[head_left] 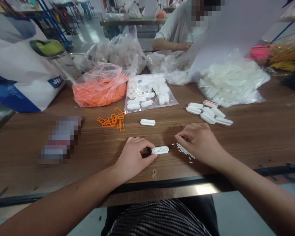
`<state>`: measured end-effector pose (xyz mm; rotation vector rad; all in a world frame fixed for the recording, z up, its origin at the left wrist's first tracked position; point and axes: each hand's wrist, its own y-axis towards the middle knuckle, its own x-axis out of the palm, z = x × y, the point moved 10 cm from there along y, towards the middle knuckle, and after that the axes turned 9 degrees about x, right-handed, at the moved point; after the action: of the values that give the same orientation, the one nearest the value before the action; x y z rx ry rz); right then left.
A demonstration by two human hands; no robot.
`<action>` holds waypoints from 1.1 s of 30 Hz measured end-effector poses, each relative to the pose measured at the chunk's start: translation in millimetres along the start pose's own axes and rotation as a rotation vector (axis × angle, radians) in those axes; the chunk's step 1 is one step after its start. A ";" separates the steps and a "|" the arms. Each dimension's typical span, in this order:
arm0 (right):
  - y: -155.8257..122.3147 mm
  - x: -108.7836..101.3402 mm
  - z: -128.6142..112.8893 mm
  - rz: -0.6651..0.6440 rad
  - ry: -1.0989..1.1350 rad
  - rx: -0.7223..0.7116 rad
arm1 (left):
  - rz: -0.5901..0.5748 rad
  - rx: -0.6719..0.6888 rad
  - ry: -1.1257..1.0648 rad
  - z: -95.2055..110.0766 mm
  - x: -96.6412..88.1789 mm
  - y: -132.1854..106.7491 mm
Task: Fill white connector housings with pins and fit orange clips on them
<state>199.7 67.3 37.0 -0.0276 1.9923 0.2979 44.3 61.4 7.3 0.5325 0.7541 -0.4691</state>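
My left hand pinches one end of a white plastic connector housing between thumb and fingers. Rows of small holes face up on the housing, close to the wooden table top. To its right, my right hand is closed with thumb and fingertips together, beside and partly over a pile of tiny white plastic pegs. A thin pale tip shows by its fingers; whatever they hold is too small to make out. Another white housing lies farther back, and several orange rectangular frames lie loosely to its left.
Several white housings lie at right, one with an orange edge. Behind stand bags of orange frames, white housings and pale pieces. A bottle and blurred-out object are at left. Another person sits opposite.
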 end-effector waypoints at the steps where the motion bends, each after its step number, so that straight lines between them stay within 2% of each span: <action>1: 2.0 2.4 11.9 -0.032 -0.022 0.073 | -0.001 0.001 -0.003 -0.2 0.3 0.0; 3: 1.8 11.9 23.1 -0.124 -0.031 0.138 | 0.001 0.006 -0.008 -0.2 0.7 0.0; 5: -1.1 19.2 20.1 -0.173 -0.028 0.134 | 0.002 0.007 -0.011 -0.8 1.0 0.0; 9: -5.2 22.8 3.2 -0.145 -0.120 0.096 | 0.005 0.000 -0.014 -1.8 1.0 0.1; 12: -4.9 26.0 0.6 -0.160 -0.142 0.117 | 0.001 -0.007 -0.012 -1.4 0.8 0.2; 24: -2.4 34.0 20.6 -0.238 0.178 0.251 | -0.005 -0.005 -0.010 -0.6 0.7 0.4; 29: -2.7 19.8 -4.5 -0.204 0.313 0.139 | -0.005 0.002 -0.020 0.9 0.4 0.0; 33: -4.4 25.5 -27.0 -0.265 0.359 0.031 | -0.002 0.002 -0.023 0.6 1.1 0.6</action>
<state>165.4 59.9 24.0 -0.3435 2.3166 0.0933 45.6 61.2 7.0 0.5273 0.7320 -0.4775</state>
